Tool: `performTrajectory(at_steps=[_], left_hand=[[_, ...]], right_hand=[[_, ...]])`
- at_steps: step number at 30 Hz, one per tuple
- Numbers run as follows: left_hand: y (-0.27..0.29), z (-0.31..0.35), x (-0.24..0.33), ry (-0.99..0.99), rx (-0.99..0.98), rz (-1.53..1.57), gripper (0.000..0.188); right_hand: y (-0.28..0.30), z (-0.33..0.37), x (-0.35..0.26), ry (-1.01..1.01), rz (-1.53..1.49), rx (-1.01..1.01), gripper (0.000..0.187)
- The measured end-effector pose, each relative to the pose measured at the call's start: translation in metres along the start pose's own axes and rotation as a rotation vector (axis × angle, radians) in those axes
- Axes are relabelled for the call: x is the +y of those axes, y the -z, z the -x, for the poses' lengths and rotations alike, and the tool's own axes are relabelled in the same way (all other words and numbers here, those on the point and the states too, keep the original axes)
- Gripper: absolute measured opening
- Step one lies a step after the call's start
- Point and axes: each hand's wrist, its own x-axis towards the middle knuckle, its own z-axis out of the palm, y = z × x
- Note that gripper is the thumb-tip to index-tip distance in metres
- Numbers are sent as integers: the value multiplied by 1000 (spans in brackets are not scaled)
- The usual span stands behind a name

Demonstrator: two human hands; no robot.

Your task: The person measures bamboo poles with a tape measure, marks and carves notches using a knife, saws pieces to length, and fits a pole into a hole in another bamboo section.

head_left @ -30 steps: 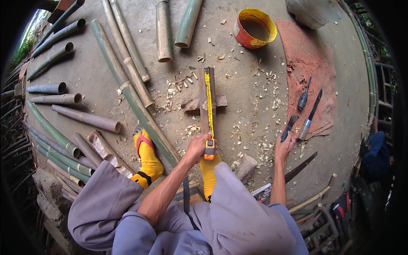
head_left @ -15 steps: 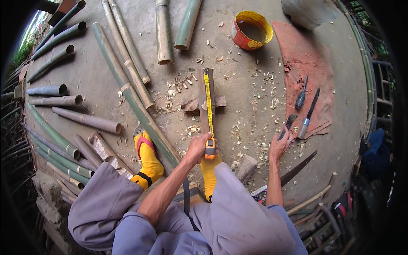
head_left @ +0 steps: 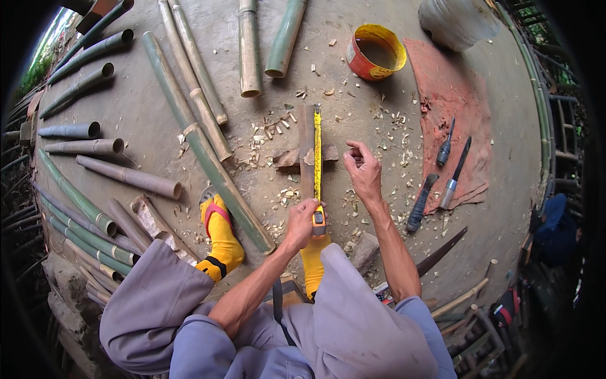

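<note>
My left hand [head_left: 302, 221] is closed around an orange and black tape measure [head_left: 319, 219], just above my yellow-covered foot. Its yellow blade [head_left: 317, 148] runs away from me, along the right side of a narrow brown strip [head_left: 306, 145], which looks like wood or bamboo. That strip rests across a rough brown block [head_left: 287, 158]. My right hand [head_left: 364, 169] hovers right of the blade, empty, its fingers loosely bent and apart. A dark-handled tool [head_left: 421, 203] lies by the near left corner of a red cloth [head_left: 442, 82].
On the cloth lie a knife [head_left: 456, 174] and a dark-handled spike tool [head_left: 445, 144]. Beyond stands a red and yellow bucket [head_left: 372, 66] of liquid. A long bamboo pole [head_left: 202, 145] and several cut lengths lie leftward. A saw blade [head_left: 442, 251] is near my right forearm. Chips litter the floor.
My right hand has let go of the dark-handled tool beside the cloth and moved left and farther out, close to the tape blade. The blade has shifted right, off the strip's middle.
</note>
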Motion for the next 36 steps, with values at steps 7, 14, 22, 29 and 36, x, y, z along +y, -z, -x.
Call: performTrajectory(at_steps=[7, 14, 22, 29, 36], left_hand=[[16, -4, 21, -108, 74, 122, 27], [41, -1, 64, -300, 80, 123, 28], [42, 10, 66, -356, 17, 134, 24], [50, 6, 46, -371, 58, 85, 23], [58, 2, 36, -358, 120, 21, 24]], right_hand=[[-2, 69, 32, -234, 13, -54, 33], [-54, 130, 62, -397, 17, -237, 54], [-53, 95, 75, -497, -180, -452, 55], [-51, 65, 65, -429, -67, -333, 62], [-59, 27, 55, -413, -344, -326, 55]])
